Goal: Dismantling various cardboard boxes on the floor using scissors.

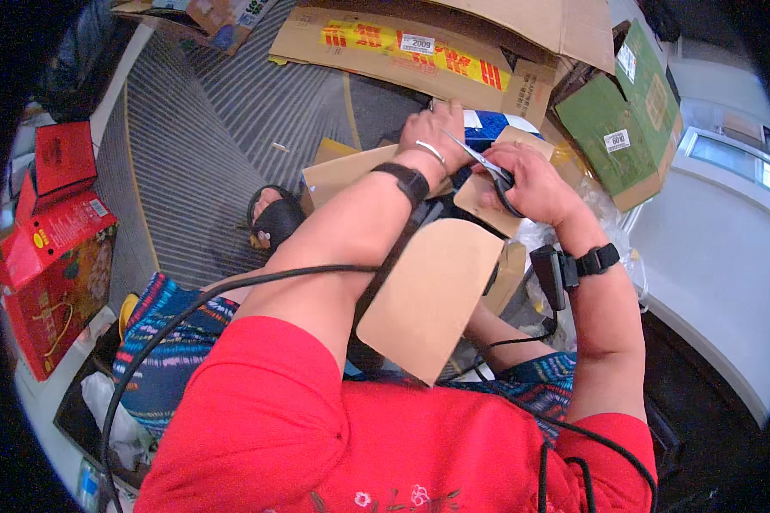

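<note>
A pair of scissors with black handles [503, 183] is in my right hand [531, 178], its metal blades pointing up and left toward my left wrist. My left hand [435, 133] reaches forward beside a blue and white package [499, 126]; its fingertips are partly hidden, and whether it grips anything does not show. Cardboard flaps [481, 200] of a box lie beneath my right hand. Nearer my body, a large tan cardboard flap [433, 295] with rounded corners stands out between my forearms. The box's inside is mostly hidden by the flaps and arms.
Beyond my hands lies a large cardboard box [385, 58] with yellow and red tape. A green carton [622, 122] stands at the right, near clear plastic wrapping [606, 211]. Red gift boxes [64, 256] are at the left. A black cable [231, 282] crosses my left arm.
</note>
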Tool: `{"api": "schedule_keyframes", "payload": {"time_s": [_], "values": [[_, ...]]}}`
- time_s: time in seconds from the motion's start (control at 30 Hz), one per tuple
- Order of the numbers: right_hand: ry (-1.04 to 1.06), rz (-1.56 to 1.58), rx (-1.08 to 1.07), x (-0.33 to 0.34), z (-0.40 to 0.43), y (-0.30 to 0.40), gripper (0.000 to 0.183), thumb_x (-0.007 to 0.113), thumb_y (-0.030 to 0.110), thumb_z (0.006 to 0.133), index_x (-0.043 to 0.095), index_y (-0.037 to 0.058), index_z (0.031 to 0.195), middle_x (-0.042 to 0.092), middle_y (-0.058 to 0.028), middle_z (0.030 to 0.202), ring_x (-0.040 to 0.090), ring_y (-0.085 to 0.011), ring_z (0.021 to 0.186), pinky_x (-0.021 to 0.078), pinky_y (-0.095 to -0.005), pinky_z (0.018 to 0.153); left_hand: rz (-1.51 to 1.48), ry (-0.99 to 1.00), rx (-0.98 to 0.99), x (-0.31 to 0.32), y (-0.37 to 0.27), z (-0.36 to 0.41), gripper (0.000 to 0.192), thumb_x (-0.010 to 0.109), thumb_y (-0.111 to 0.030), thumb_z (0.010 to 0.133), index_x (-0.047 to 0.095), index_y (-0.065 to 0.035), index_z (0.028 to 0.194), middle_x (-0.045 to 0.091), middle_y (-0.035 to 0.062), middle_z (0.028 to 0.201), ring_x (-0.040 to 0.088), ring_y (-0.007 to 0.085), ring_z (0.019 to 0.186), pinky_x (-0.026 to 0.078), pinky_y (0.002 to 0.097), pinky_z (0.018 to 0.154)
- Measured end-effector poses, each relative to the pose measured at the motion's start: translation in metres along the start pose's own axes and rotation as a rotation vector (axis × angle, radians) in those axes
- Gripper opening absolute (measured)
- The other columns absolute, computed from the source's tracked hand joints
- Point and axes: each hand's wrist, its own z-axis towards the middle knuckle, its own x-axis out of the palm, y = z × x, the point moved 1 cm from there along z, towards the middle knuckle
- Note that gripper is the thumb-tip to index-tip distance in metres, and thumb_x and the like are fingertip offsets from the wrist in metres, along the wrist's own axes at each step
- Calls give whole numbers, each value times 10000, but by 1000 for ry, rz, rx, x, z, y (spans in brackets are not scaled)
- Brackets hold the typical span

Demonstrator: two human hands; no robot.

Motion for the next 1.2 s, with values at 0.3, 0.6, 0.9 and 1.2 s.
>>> {"api": "schedule_keyframes", "payload": {"time_s": [0.3, 0.6, 0.9, 1.2], "values": [[298, -207, 160, -5, -37, 23, 349, 746, 358, 587, 622, 69, 737, 616, -120, 731, 583, -322, 780, 424, -399, 777, -133, 394, -123, 5, 23, 29, 838, 785, -492, 551, 517, -5, 1178, 603, 164, 1087, 593, 281, 1002, 469, 354, 851], [217, -233, 415, 3, -20, 6, 196, 616, 230, 625, 646, 99, 768, 623, -151, 742, 598, -334, 756, 481, -408, 700, -379, 132, 24, 26, 33, 33, 532, 694, -230, 680, 534, -94, 1168, 593, 162, 1094, 559, 306, 1029, 443, 343, 880], [178, -280, 236, -10, -61, -10, 136, 617, 156, 542, 588, 96, 661, 596, -116, 690, 566, -317, 805, 388, -411, 863, -1138, 673, 315, -6, 2, 9, 384, 623, -227, 780, 591, -77, 1132, 567, 96, 1171, 552, 157, 988, 435, 276, 848], [43, 241, 395, -11, -72, -7, 171, 639, 55, 572, 511, 7, 676, 492, -186, 619, 488, -334, 591, 404, -355, 539, -253, 123, 393, 18, -14, 18, 718, 814, -461, 466, 560, -57, 1002, 553, 206, 1086, 528, 352, 1027, 411, 422, 890]]}}
